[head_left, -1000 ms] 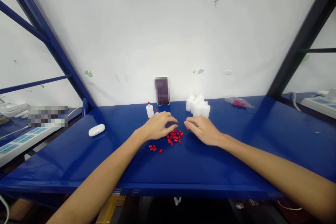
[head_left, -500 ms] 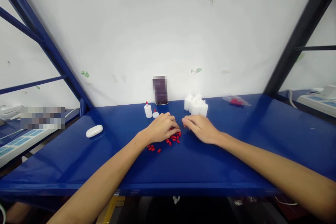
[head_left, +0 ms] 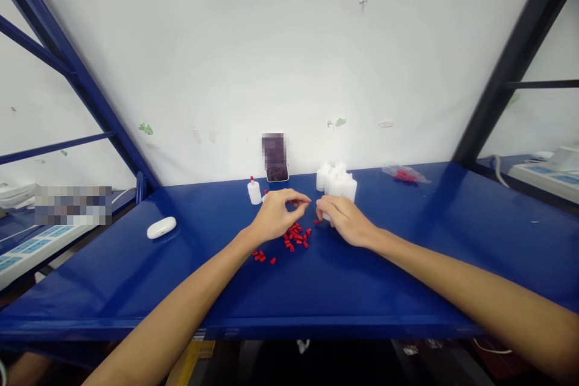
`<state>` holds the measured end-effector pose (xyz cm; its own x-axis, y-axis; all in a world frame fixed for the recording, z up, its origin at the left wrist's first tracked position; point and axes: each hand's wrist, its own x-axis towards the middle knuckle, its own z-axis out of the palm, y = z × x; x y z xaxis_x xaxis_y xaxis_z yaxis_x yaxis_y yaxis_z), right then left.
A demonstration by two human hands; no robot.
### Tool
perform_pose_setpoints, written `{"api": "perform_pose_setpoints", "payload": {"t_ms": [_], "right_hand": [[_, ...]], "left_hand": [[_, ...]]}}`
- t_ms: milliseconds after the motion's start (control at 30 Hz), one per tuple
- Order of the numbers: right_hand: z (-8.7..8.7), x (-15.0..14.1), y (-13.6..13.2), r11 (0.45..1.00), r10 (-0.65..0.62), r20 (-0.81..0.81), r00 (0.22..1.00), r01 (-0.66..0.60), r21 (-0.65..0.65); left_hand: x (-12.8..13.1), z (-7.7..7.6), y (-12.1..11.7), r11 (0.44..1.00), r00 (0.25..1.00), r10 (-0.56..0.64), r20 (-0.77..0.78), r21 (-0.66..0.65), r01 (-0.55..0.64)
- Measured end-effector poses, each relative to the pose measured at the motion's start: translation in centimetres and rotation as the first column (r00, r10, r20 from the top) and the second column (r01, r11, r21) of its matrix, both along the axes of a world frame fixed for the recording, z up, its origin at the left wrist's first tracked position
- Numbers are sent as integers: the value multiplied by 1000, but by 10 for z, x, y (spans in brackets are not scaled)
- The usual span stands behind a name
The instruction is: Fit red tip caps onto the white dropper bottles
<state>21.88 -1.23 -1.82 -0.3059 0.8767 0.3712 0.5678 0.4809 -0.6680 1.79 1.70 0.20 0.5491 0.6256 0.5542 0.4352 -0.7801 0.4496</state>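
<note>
My left hand [head_left: 279,212] hovers over a loose pile of small red caps [head_left: 298,236], thumb and forefinger pinched together. A bit of red shows at its fingertips, a cap mostly hidden by them. Facing it, my right hand [head_left: 346,220] is curled round a small white bottle [head_left: 326,217], of which only a part shows beneath the fingers. One red cap [head_left: 316,222] lies between the hands. Behind the left hand stand a white bottle with a red cap [head_left: 254,192] and another, partly covered. Several white bottles [head_left: 337,183] without red caps are grouped behind the right hand.
A phone [head_left: 275,158] leans on the wall at the back. On the left of the blue table [head_left: 384,295] lies a white case [head_left: 161,228]. A clear bag with red caps [head_left: 406,175] rests at the back right. Metal posts stand at both sides.
My left hand has lifted from the pile, its fingertips now pinched beside the right hand. White shows under my right fingers, which have turned slightly. More caps are visible.
</note>
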Motion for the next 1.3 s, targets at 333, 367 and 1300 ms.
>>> {"api": "perform_pose_setpoints", "payload": {"t_ms": [333,367,1300], "right_hand": [[4,6,3,995,-81,-86,993,77,-58],[5,8,2,994,-97,-70,993,94,-51],[5,13,-7,993,113,66,991,-111,-32]], "left_hand": [[0,-9,2,996,977,82,-198,46,-74],[0,-9,2,998,975,70,-210,7,-70],[20,1,-15,976,985,-134,105,-161,149]]}}
